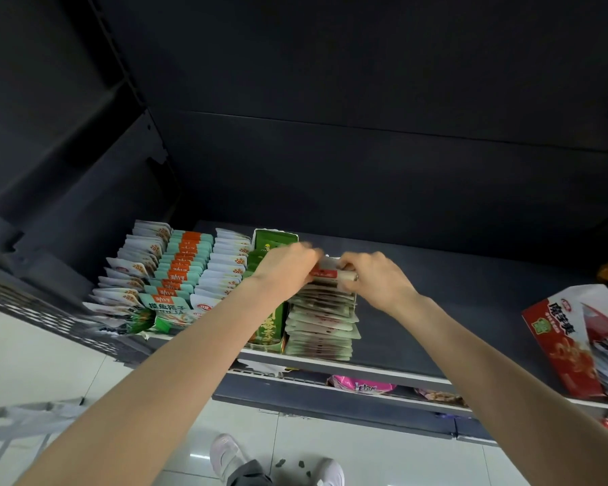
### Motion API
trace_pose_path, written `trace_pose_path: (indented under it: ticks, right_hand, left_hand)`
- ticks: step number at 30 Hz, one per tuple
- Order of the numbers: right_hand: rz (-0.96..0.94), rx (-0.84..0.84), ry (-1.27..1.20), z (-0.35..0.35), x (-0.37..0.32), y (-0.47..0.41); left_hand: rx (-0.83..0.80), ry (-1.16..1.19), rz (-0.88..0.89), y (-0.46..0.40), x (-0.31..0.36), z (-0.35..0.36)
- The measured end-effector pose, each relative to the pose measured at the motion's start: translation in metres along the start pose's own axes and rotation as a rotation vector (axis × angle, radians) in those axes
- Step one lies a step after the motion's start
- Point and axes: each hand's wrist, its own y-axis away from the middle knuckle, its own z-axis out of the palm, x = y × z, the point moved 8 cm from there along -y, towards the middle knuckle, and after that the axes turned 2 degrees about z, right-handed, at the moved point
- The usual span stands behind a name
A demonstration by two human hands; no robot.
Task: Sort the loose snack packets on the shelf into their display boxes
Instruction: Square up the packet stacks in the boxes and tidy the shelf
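- Shoes (225,454) stand on the pale floor at the bottom edge.
- Left hand (286,264) and right hand (376,278) meet over the shelf (453,285), fingers closed on a red-and-white packet (325,271).
- Packet sits above the pale stack (322,320), beside the green box (269,310).
- Red box (562,342) stands well apart, right.
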Motion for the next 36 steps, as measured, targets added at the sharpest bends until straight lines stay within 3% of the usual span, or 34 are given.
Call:
trace_pose_path:
  ticks: [4,8,15,21,25,29,32,34,36]
  right_hand:
    - [0.019,0.068,0.144,0.000,-0.001,-0.007]
    - [0.069,0.147,-0.028,-0.004,0.008,-0.009]
    - [-0.017,0.139,0.094,-0.002,0.005,-0.010]
    - [-0.083,0.161,0.291,0.012,0.001,-0.005]
    - [-0.048,0.094,0.317,0.011,0.002,-0.013]
    - [-0.068,0.017,0.374,0.014,-0.003,-0.022]
    - [-0.068,-0.023,0.373,0.018,0.002,-0.027]
    - [-0.085,-0.062,0.270,0.021,0.007,-0.024]
    - [-0.070,-0.040,-0.023,0.013,0.010,-0.015]
  left_hand:
    - [0.017,-0.087,-0.039,-0.006,0.003,-0.001]
    - [0.063,-0.046,-0.053,-0.010,0.004,-0.004]
    - [-0.060,0.018,-0.115,-0.010,-0.006,0.005]
    - [-0.063,-0.217,0.043,-0.015,0.001,0.015]
    - [-0.096,-0.244,0.037,-0.019,-0.003,0.020]
    - [-0.142,-0.156,0.001,-0.023,-0.007,0.026]
    - [-0.021,0.096,-0.018,-0.012,-0.010,0.020]
    - [0.139,0.208,0.007,0.002,-0.012,0.008]
    - [0.180,0.271,0.051,0.017,-0.012,0.003]
